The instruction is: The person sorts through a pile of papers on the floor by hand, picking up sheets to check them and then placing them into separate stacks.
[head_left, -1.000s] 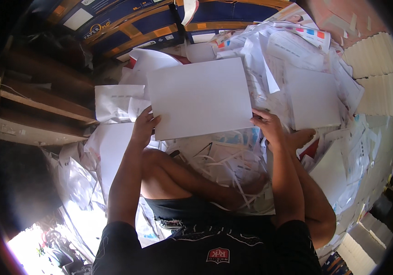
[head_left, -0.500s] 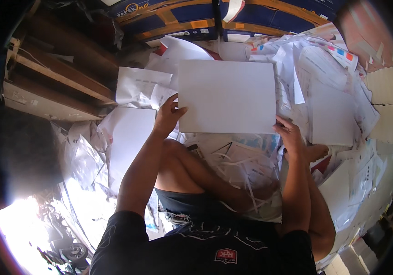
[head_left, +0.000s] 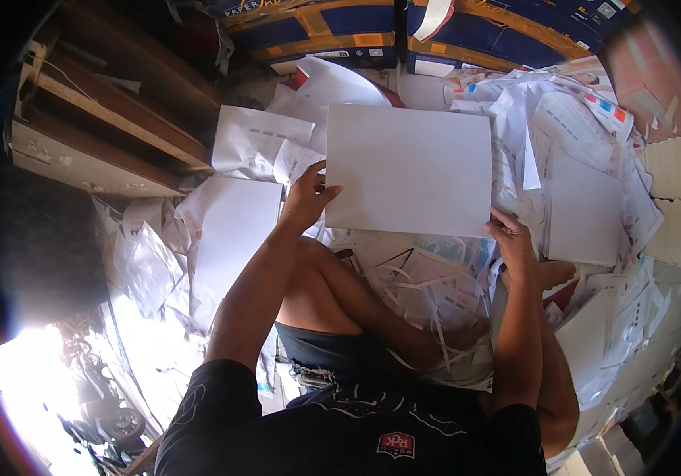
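A large blank white paper sheet (head_left: 409, 170) is held out flat above my crossed legs. Whether it is one sheet or a thin stack I cannot tell. My left hand (head_left: 309, 197) grips its left edge, thumb on top and fingers curled at the side. At the lower right corner, my right hand (head_left: 511, 236) pinches the paper between thumb and fingers. Close to my left forearm lies a white paper pile (head_left: 233, 226). Beyond my right hand rests another paper stack (head_left: 582, 210), partly covered by loose sheets.
Blue boxes with orange tape (head_left: 483, 36) line the far side. A wooden frame (head_left: 110, 119) stands at the left. Paper strips and scraps (head_left: 428, 285) lie by my legs. Crumpled clear plastic (head_left: 146, 266) is at the left, and cream paper blocks (head_left: 674, 166) are stacked at the right.
The whole view has shifted, so surroundings and hands appear a little further right. Both hands keep their hold on the paper, which now looks very slightly tilted.
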`<state>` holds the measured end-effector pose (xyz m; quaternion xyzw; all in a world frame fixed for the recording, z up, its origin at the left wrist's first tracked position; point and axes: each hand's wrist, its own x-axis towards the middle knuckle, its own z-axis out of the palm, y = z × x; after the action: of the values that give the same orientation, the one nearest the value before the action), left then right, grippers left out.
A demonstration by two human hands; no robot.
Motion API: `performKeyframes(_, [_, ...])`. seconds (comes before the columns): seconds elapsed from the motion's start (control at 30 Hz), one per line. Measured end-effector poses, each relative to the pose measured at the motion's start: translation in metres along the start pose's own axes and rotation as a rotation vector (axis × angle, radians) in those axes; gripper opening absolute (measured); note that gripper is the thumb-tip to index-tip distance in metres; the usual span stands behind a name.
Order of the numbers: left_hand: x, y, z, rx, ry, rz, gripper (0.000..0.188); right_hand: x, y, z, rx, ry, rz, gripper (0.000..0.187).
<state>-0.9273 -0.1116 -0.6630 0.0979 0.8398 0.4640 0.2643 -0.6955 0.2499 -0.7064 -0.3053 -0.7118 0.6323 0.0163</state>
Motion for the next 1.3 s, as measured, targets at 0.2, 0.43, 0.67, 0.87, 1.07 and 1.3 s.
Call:
performKeyframes(0.2, [0.008, -0.016, 0.011, 0.520, 0.226, 0.079, 0.078, -0.003, -0.044, 0.030, -0.611, 0.266, -0.313, 0.056])
performKeyframes(0.43, [0.004, -0.102, -0.117, 0.447, 0.378, -0.102, 0.085, -0.047, -0.059, 0.111, -1.190, 0.044, -0.769, 0.050])
performKeyframes(0.67, [-0.060, -0.215, -0.174, 0.747, 0.389, -0.573, 0.108, -0.055, -0.133, 0.051, 0.103, 0.238, -0.308, 0.025])
performKeyframes(0.87, [-0.081, -0.208, -0.214, 0.799, 0.615, -0.523, 0.097, -0.058, -0.121, 0.126, 0.780, 0.371, 0.174, 0.029])
performKeyframes(1.07, [-0.052, -0.084, -0.084, 0.908, 0.163, -0.167, 0.102, -0.063, -0.058, 0.114, 0.097, -0.257, 0.580, 0.031])
performKeyframes(1.3, [-0.044, -0.107, -0.095, 0.802, 0.111, -0.056, 0.074, -0.071, -0.087, 0.091, 0.092, -0.162, 0.248, 0.023])
